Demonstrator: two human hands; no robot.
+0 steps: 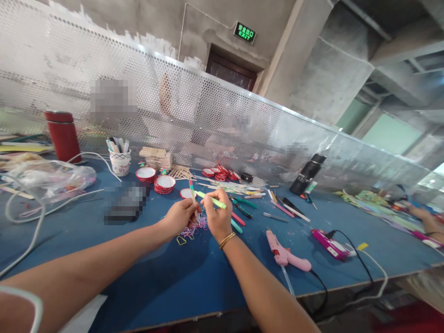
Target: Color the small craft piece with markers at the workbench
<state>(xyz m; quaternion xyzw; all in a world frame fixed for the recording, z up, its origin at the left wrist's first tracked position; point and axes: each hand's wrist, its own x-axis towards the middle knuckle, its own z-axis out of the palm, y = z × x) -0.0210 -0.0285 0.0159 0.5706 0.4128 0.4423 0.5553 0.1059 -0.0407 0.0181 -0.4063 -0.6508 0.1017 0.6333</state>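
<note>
Upright in my left hand [182, 216] is a flat wooden craft stick [191, 189], its top end coloured red and green. My right hand [217, 215], with a gold chain bracelet at the wrist, grips a light green marker [215, 200]. The marker's left end is close to the stick; whether the two touch I cannot tell. Below my hands lies a tangle of purple and pink bands [197, 226], with a yellow one at its edge. Just right of my right hand are a red marker [238, 219], a teal marker [236, 226] and pliers [243, 210].
A pink glue gun [282, 252] and a magenta power bank [329, 244] with cables lie to the right. Red-rimmed round pieces [164, 183], a paper cup of pens [120, 162] and a red flask [62, 136] stand behind. Another person's hand [421, 215] is at far right.
</note>
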